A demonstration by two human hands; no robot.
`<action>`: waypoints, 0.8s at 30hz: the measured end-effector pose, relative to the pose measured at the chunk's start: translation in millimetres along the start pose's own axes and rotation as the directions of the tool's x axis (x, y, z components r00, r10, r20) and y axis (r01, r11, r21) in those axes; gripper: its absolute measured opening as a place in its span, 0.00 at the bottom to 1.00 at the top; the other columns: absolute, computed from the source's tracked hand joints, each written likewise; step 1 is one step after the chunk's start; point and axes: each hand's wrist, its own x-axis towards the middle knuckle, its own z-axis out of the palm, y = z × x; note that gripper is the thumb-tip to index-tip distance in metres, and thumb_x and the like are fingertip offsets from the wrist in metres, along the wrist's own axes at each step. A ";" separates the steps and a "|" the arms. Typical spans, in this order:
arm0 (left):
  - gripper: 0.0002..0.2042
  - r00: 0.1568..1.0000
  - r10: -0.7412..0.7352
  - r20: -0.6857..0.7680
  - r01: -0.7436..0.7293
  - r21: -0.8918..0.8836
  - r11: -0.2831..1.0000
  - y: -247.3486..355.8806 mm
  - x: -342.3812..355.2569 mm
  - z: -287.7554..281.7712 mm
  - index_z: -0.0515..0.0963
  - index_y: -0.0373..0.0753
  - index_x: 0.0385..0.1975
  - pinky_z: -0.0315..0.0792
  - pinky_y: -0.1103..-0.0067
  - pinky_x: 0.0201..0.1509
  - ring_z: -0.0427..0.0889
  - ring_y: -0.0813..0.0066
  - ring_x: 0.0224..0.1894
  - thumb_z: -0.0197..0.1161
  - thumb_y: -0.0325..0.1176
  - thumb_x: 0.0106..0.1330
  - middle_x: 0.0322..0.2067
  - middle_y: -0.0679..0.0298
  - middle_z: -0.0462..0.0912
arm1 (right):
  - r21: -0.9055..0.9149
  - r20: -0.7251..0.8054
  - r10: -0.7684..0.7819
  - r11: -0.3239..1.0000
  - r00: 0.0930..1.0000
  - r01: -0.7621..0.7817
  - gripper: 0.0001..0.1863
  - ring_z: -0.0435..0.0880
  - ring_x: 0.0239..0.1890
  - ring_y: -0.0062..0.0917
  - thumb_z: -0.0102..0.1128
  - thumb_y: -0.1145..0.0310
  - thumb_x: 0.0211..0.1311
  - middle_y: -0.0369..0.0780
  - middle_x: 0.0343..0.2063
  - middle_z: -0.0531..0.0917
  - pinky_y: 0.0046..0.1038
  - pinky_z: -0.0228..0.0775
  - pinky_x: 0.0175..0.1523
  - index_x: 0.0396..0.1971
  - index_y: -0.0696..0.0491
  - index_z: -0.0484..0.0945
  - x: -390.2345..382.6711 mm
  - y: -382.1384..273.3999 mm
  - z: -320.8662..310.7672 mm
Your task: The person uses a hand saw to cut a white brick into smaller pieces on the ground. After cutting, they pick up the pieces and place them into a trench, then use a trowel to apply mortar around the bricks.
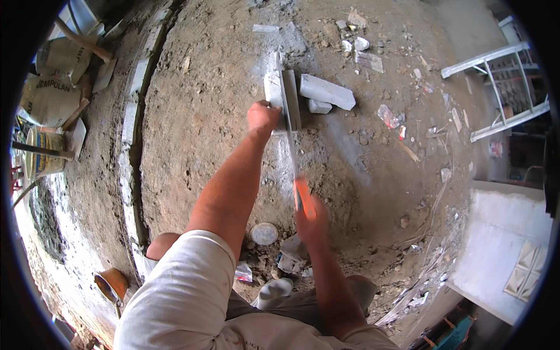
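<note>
My right hand (312,226), slightly blurred, is closed around the orange handle of a hand saw (291,146). The saw's long thin blade points away from me and lies along a pale lightweight block (272,87) on the dirt. My left hand (263,118) grips this block at its near left part, close beside the blade. Just right of the blade shows a grey, flat-faced piece (294,100); whether it belongs to the same block I cannot tell. Farther right, another white block (328,91) rests tilted against a small block offcut (319,107).
Rubble and litter (389,116) are scattered on the right. A metal ladder-like frame (496,87) stands at far right, above a white panel (496,233). A low block edging (133,116) runs along the left, with sacks (52,96), a bucket (46,153) and an orange-brown pail (111,284) beyond it.
</note>
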 end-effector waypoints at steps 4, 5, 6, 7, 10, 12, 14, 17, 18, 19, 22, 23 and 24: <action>0.17 1.000 -0.018 0.014 0.018 -0.001 1.000 7.2 -0.9 0.3 0.84 0.39 0.40 0.77 0.68 0.51 0.84 0.52 0.44 0.71 0.41 0.53 0.38 0.49 0.85 | -0.091 0.029 -0.068 0.993 0.997 0.070 0.15 0.80 0.28 0.43 0.57 0.75 0.56 0.48 0.25 0.77 0.38 0.73 0.35 0.44 0.62 0.71 -86.6 46.6 -19.5; 0.17 1.000 -0.016 0.013 0.016 -0.006 1.000 5.8 -2.8 0.8 0.84 0.39 0.40 0.77 0.68 0.51 0.84 0.52 0.44 0.72 0.41 0.53 0.38 0.49 0.85 | -0.105 0.049 -0.049 0.993 0.998 0.054 0.15 0.81 0.29 0.43 0.57 0.75 0.56 0.48 0.25 0.77 0.37 0.73 0.35 0.43 0.62 0.71 -77.5 43.4 -21.0; 0.17 1.000 -0.013 0.012 0.013 -0.012 1.000 6.8 -2.2 0.4 0.84 0.39 0.40 0.76 0.68 0.51 0.84 0.52 0.44 0.72 0.42 0.53 0.38 0.49 0.86 | -0.119 0.068 -0.031 0.992 0.997 0.039 0.14 0.81 0.29 0.44 0.57 0.75 0.56 0.48 0.25 0.77 0.37 0.73 0.35 0.42 0.61 0.71 -65.0 39.6 -20.8; 0.18 1.000 -0.009 0.012 0.009 -0.019 1.000 6.9 -3.1 1.0 0.84 0.39 0.40 0.76 0.68 0.51 0.84 0.52 0.44 0.72 0.42 0.53 0.38 0.49 0.86 | -0.033 0.023 -0.047 0.998 0.999 0.047 0.14 0.80 0.29 0.44 0.57 0.75 0.56 0.48 0.25 0.76 0.37 0.72 0.35 0.42 0.61 0.70 -36.8 36.8 -10.7; 0.18 1.000 0.008 -0.030 -0.008 -0.007 1.000 2.1 -1.0 2.8 0.84 0.39 0.40 0.76 0.68 0.51 0.84 0.52 0.44 0.72 0.42 0.53 0.38 0.50 0.86 | 0.022 -0.020 -0.077 0.997 0.997 0.078 0.15 0.80 0.29 0.44 0.57 0.75 0.55 0.48 0.26 0.76 0.36 0.71 0.35 0.43 0.60 0.70 19.4 8.1 8.2; 0.21 0.999 -0.018 0.037 0.017 0.018 1.000 1.9 0.0 -1.7 0.83 0.40 0.44 0.76 0.69 0.54 0.84 0.55 0.48 0.73 0.44 0.53 0.42 0.49 0.85 | -0.004 -0.010 -0.012 1.000 1.000 0.011 0.16 0.80 0.30 0.45 0.57 0.75 0.55 0.49 0.27 0.76 0.37 0.72 0.36 0.44 0.60 0.71 11.2 4.0 2.1; 0.23 0.996 -0.026 0.085 0.022 0.049 0.999 3.9 3.0 -4.4 0.83 0.40 0.47 0.75 0.70 0.55 0.84 0.56 0.49 0.73 0.45 0.54 0.43 0.49 0.85 | -0.005 0.003 0.123 0.992 0.992 -0.123 0.16 0.81 0.31 0.47 0.57 0.75 0.55 0.49 0.27 0.76 0.38 0.72 0.36 0.45 0.59 0.71 -27.9 10.2 -6.7; 0.22 0.996 -0.017 0.083 0.012 0.068 0.998 8.5 6.5 -4.2 0.83 0.40 0.47 0.76 0.70 0.54 0.84 0.56 0.49 0.73 0.45 0.54 0.43 0.48 0.85 | -0.166 0.053 -0.108 0.979 0.993 0.115 0.17 0.80 0.30 0.45 0.56 0.76 0.56 0.49 0.27 0.76 0.38 0.72 0.36 0.47 0.59 0.71 -77.8 42.8 -26.1; 0.22 0.997 -0.013 0.070 0.008 0.064 0.998 11.0 4.7 -6.6 0.83 0.40 0.47 0.76 0.69 0.54 0.84 0.56 0.48 0.73 0.45 0.54 0.43 0.48 0.85 | -0.186 0.041 -0.158 0.969 0.987 0.163 0.17 0.80 0.29 0.45 0.55 0.76 0.56 0.48 0.26 0.76 0.38 0.72 0.36 0.47 0.59 0.71 -75.7 46.2 -26.7; 0.22 0.998 -0.005 0.066 0.001 0.062 0.998 9.9 2.4 -4.8 0.83 0.40 0.47 0.76 0.69 0.53 0.84 0.56 0.48 0.73 0.45 0.54 0.42 0.48 0.85 | -0.208 0.024 -0.201 0.957 0.979 0.202 0.17 0.79 0.29 0.44 0.55 0.76 0.56 0.48 0.25 0.76 0.38 0.72 0.35 0.47 0.59 0.72 -73.8 42.2 -26.7; 0.22 0.999 -0.006 0.046 0.005 0.039 0.999 1.7 2.9 0.8 0.83 0.41 0.46 0.76 0.69 0.53 0.84 0.55 0.47 0.73 0.45 0.54 0.42 0.48 0.85 | -0.062 0.014 -0.060 0.996 0.998 0.060 0.17 0.81 0.30 0.45 0.56 0.75 0.55 0.49 0.25 0.77 0.40 0.72 0.35 0.47 0.60 0.72 16.1 5.9 -3.3; 0.20 1.000 -0.006 0.025 0.005 0.033 0.999 0.4 4.8 -1.4 0.84 0.40 0.44 0.76 0.68 0.52 0.84 0.54 0.46 0.72 0.44 0.54 0.40 0.48 0.85 | -0.086 0.003 -0.067 0.994 0.998 0.067 0.17 0.82 0.30 0.45 0.57 0.74 0.55 0.49 0.25 0.78 0.40 0.72 0.35 0.46 0.60 0.72 32.0 -13.2 1.6; 0.18 1.000 -0.004 0.018 0.004 0.016 1.000 3.6 3.2 2.7 0.84 0.40 0.42 0.77 0.67 0.52 0.84 0.53 0.45 0.71 0.43 0.55 0.39 0.49 0.85 | -0.067 0.002 -0.025 0.997 1.000 0.025 0.17 0.82 0.31 0.45 0.57 0.74 0.55 0.49 0.26 0.78 0.40 0.72 0.35 0.46 0.61 0.72 30.9 -11.4 0.6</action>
